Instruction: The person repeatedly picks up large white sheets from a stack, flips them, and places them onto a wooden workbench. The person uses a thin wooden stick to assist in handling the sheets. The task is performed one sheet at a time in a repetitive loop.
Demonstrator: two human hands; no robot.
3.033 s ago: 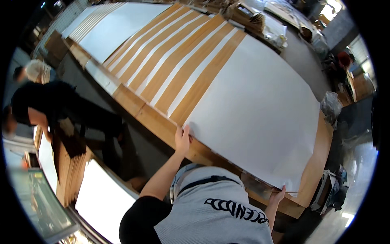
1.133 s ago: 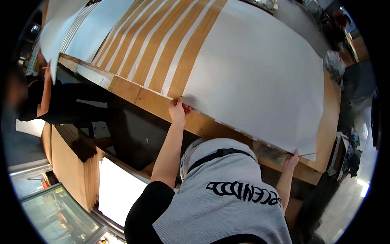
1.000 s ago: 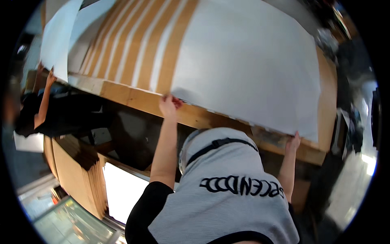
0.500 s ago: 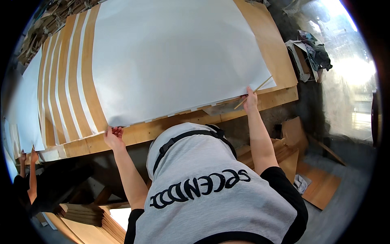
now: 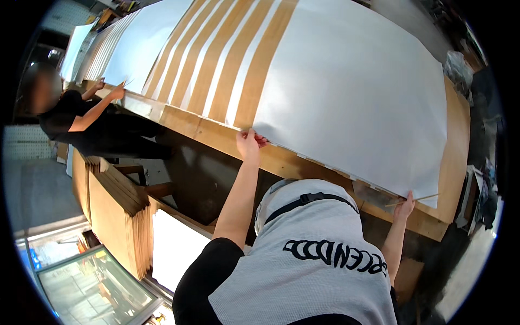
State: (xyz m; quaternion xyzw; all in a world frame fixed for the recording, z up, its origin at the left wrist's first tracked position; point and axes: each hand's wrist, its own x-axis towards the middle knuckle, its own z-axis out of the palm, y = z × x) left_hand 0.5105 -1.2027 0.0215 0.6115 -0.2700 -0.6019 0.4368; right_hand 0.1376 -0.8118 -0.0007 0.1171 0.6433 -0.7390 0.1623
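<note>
A large white sheet [image 5: 352, 92] lies over brown sheets on a long table. At its near left corner is my left hand [image 5: 250, 143], fingers closed in a pinch on the edge. My right hand [image 5: 404, 207] is closed at the near right corner, with a thin wooden stick [image 5: 428, 197] in its grip. The fingertips touch the sheet's edge there. Left of the sheet, brown sheets lie staggered with white strips [image 5: 246, 73] showing between them.
A co-worker in black [image 5: 81, 116] stands at the left, both hands at another white sheet [image 5: 143, 49]. Behind me are stacked brown boards [image 5: 122, 216], a white board [image 5: 176, 252] and a glass-topped case [image 5: 97, 284]. The wooden table edge [image 5: 200, 130] runs before me.
My view has swung to the left, so the co-worker and the boards behind me show more fully. Both my hands keep their places at the sheet's two near corners.
</note>
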